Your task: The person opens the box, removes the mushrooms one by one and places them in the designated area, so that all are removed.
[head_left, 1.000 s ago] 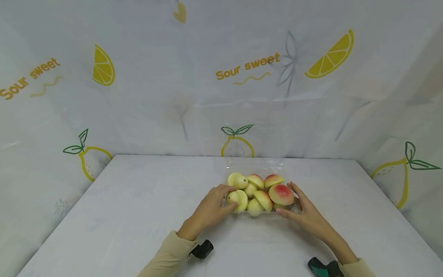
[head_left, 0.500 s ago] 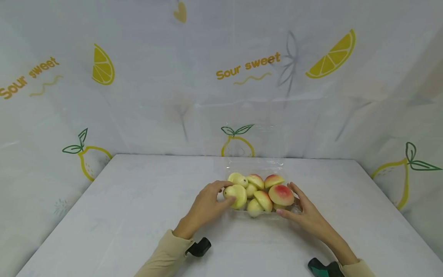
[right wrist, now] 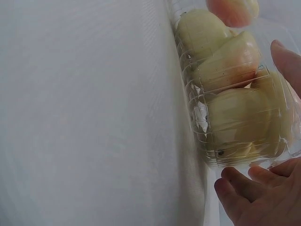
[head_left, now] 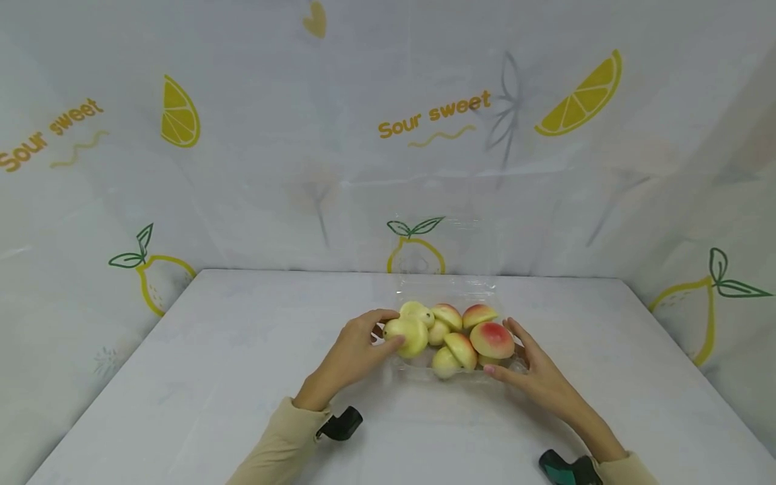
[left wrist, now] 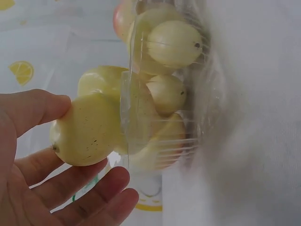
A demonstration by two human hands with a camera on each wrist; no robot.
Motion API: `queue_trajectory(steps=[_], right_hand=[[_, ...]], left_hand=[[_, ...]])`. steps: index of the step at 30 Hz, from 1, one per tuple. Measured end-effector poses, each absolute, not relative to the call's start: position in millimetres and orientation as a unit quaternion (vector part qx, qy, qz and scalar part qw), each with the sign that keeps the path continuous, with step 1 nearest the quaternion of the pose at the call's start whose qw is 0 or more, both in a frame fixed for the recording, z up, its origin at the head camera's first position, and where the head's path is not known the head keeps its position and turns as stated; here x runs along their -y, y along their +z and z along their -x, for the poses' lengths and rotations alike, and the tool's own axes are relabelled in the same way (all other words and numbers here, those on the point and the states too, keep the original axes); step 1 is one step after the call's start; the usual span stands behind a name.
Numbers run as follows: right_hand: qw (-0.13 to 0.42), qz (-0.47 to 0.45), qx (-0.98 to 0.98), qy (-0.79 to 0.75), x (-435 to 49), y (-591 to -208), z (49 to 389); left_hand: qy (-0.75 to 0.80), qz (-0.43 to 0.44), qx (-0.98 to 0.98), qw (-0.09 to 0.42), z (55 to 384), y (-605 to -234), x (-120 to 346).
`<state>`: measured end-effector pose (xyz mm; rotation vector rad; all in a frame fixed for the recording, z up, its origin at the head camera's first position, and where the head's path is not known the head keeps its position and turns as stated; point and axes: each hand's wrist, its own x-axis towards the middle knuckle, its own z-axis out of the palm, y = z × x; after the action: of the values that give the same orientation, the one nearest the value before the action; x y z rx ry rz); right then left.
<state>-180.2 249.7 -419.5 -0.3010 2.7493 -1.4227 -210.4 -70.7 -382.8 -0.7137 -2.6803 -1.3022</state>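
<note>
My left hand (head_left: 351,350) pinches a yellow pear (head_left: 406,337) between thumb and fingers at the left end of a clear plastic box (left wrist: 188,146). Dark specks dot the pear's skin in the left wrist view, and its far part overlaps the box rim there. Other pieces of fruit fill the box, among them a red-topped peach half (head_left: 492,340) and a pale yellow pear (left wrist: 174,43). At the box's right end, my right hand (head_left: 533,377) holds the box, thumb at the front and fingers round the side. The clear lid stands raised behind the fruit.
A white table (head_left: 242,323) lies under the box. Behind it hangs a white cloth (head_left: 273,155) printed with lemons and words. A dark device (head_left: 342,424) is worn at the left wrist, and another dark device (head_left: 566,468) at the right.
The left hand has drawn the pear up and to the left from the box's front left corner, baring that corner. The right hand has stayed in place.
</note>
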Motion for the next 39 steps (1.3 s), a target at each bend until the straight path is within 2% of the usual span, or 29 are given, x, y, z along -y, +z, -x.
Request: queue_trajectory(steps=[22, 39], right_hand=[[0.016, 0.095, -0.885, -0.456, -250.4, -420.8, 180.8], [0.012, 0.096, -0.89, -0.446, -249.6, -420.4, 180.0]], left_hand=[[-0.411, 0.223, 0.882, -0.063, 216.4, -371.4, 91.5], [-0.384, 0.289, 0.873, -0.088, 216.6, -369.4, 103.2]])
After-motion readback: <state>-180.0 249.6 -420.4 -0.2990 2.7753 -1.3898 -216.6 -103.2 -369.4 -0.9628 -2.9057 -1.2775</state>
